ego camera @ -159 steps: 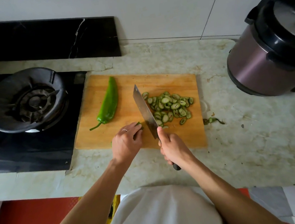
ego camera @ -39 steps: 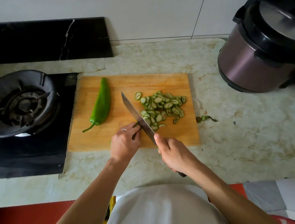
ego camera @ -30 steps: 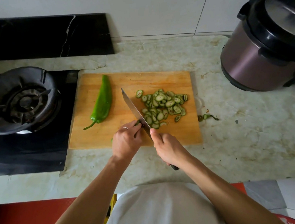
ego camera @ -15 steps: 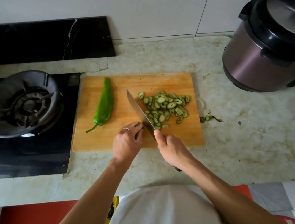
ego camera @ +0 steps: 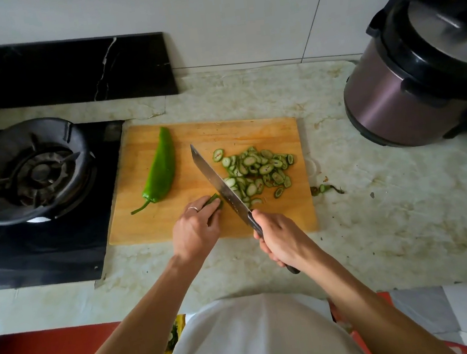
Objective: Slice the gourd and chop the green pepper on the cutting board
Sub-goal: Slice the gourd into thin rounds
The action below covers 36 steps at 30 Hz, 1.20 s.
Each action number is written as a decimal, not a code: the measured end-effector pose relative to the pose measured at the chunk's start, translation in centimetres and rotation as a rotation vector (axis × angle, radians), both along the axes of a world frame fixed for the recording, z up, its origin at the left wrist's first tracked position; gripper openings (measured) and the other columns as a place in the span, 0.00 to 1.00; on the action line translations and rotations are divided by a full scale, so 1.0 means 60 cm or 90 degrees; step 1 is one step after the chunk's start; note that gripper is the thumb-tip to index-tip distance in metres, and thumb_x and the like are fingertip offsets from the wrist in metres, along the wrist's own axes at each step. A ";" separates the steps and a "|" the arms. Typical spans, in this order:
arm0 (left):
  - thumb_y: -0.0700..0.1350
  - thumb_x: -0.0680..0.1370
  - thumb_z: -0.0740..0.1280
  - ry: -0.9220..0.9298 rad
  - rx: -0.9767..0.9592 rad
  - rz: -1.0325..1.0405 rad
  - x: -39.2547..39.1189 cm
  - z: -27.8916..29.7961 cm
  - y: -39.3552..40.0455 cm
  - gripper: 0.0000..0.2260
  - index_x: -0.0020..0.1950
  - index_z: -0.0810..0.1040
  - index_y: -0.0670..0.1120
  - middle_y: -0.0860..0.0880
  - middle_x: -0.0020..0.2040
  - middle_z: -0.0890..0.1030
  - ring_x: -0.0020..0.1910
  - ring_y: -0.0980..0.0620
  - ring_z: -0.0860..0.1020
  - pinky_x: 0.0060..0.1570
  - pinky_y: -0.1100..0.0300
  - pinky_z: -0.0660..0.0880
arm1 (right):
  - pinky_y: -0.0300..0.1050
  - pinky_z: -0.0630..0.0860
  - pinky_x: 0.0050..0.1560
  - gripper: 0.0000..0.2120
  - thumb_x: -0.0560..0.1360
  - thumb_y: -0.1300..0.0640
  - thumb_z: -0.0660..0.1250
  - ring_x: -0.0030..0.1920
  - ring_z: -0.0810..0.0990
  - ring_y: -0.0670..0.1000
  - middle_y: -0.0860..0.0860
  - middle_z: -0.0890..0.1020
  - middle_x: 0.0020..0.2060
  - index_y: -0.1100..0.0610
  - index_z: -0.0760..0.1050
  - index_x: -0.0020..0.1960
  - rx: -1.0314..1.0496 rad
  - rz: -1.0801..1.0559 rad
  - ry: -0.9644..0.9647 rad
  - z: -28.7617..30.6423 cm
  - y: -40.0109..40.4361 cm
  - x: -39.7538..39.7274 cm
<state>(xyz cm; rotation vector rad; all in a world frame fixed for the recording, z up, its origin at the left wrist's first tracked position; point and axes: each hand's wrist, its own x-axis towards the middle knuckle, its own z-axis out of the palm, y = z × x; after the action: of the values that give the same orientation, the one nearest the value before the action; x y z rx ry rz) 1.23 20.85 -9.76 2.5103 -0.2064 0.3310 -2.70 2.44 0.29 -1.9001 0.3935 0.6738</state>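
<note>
1. A pale marbled counter (ego camera: 378,218) runs across the view, with white wall tiles behind it.
2. A black stove top (ego camera: 43,244) takes up the left side of the counter; a round black burner ring (ego camera: 24,170) sits on it.
3. A purple cooker with a black lid (ego camera: 419,71) stands at the far right of the counter, well apart from the board.
4. A wooden cutting board (ego camera: 249,127) lies on the counter just right of the stove.
5. The person's white top fills the bottom middle, both bare forearms reaching toward the board.
6. A whole green pepper (ego camera: 161,171) lies on the left part of the board, stem toward the near edge, untouched.
7. A heap of gourd slices (ego camera: 258,171) covers the right part of the board, just right of the blade.
8. A knife (ego camera: 218,184) slants across the board, tip toward the far side, edge down beside the slices.
9. The right hand (ego camera: 281,238) is wrapped tight round the knife handle near the board's near edge.
10. The left hand (ego camera: 195,231), a ring on one finger, holds down the short remaining gourd piece (ego camera: 214,200) with curled fingers, right against the blade.
11. A few green scraps (ego camera: 323,188) lie on the counter just off the board's right edge.
</note>
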 end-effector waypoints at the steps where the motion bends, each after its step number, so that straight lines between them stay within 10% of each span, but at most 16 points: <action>1: 0.37 0.71 0.76 -0.002 -0.001 0.000 0.000 0.000 -0.001 0.11 0.53 0.87 0.45 0.46 0.53 0.85 0.52 0.44 0.83 0.42 0.53 0.81 | 0.42 0.63 0.25 0.21 0.82 0.44 0.53 0.23 0.67 0.50 0.51 0.72 0.26 0.55 0.70 0.37 -0.001 0.003 0.003 -0.001 0.001 0.000; 15: 0.47 0.74 0.64 -0.080 0.025 0.004 0.000 -0.005 -0.002 0.13 0.50 0.87 0.46 0.49 0.51 0.86 0.48 0.47 0.84 0.37 0.58 0.80 | 0.43 0.63 0.30 0.20 0.84 0.46 0.52 0.25 0.65 0.46 0.48 0.69 0.27 0.56 0.70 0.40 -0.032 0.090 -0.054 -0.001 0.004 -0.001; 36: 0.41 0.69 0.72 -0.062 0.016 0.013 -0.001 0.000 -0.004 0.10 0.49 0.87 0.47 0.49 0.50 0.86 0.47 0.46 0.84 0.36 0.59 0.80 | 0.44 0.63 0.31 0.22 0.84 0.46 0.51 0.28 0.69 0.49 0.50 0.73 0.29 0.57 0.69 0.38 -0.054 0.095 -0.060 -0.033 0.025 0.027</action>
<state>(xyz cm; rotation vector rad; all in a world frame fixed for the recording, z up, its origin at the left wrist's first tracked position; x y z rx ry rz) 1.14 20.61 -9.74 2.5251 -0.2260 0.4626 -1.06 3.93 -1.69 -2.0488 0.2254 0.6718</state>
